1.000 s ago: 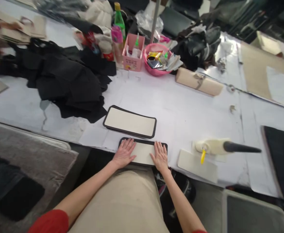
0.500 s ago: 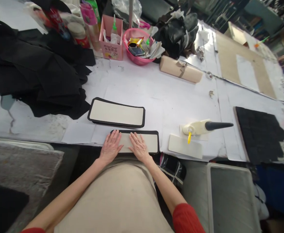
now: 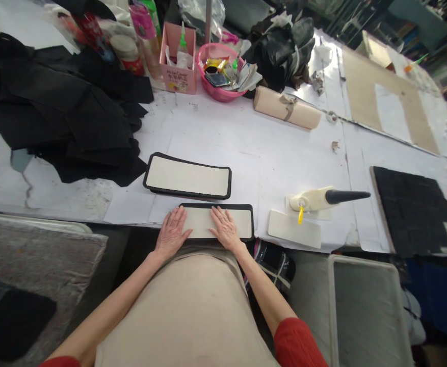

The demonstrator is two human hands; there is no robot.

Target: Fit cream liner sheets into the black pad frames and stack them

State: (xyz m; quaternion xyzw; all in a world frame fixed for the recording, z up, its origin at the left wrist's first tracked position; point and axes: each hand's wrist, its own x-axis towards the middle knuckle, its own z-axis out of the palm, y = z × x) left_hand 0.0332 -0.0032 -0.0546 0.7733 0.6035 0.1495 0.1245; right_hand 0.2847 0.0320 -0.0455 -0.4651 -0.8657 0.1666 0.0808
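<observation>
At the table's front edge lies a black piece with an off-white rectangular panel (image 3: 200, 222) on it, a black border showing around the panel. My left hand (image 3: 173, 229) rests flat on its left end, fingers extended. Flat on the panel right of its middle is my right hand (image 3: 225, 226), fingers slightly spread. Just behind sits a small stack of similar black-bordered pieces (image 3: 188, 176), off-white panel on top. To the right, a cream bottle (image 3: 309, 200) with a yellow nozzle and a black handle lies beside loose off-white panels (image 3: 292, 229).
Black cut pieces (image 3: 62, 112) are heaped at the left. Along the back stand a pink box (image 3: 179, 76), a pink basin (image 3: 223, 94) of small items and a tied beige roll (image 3: 288, 109). A board with black pieces (image 3: 410, 209) lies right; a grey bin (image 3: 368, 306) stands below.
My left hand has slid slightly toward the panel's left end, and my right hand has moved a little to the right along it. The whole view has shifted slightly.
</observation>
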